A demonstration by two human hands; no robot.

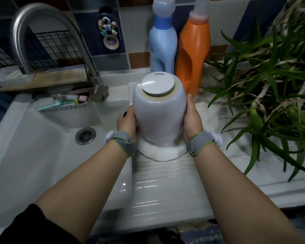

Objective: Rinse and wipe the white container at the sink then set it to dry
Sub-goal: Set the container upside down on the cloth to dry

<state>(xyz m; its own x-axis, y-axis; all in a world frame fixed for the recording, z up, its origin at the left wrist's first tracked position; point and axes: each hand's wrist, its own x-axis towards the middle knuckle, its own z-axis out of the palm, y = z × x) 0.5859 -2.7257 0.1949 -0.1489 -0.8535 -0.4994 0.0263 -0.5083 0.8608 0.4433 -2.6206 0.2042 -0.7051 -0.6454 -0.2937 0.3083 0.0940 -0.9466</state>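
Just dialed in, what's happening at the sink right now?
A person holds the white container upside down between the left hand and the right hand, its mouth on a white cloth laid on the ribbed washboard beside the sink basin. No water is visibly running from the faucet. It looks like the drying step.

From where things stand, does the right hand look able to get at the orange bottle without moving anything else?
Probably yes. The right hand holds the white container, and the orange bottle stands just beyond it with nothing between; it would have to let go first.

No legible text or labels
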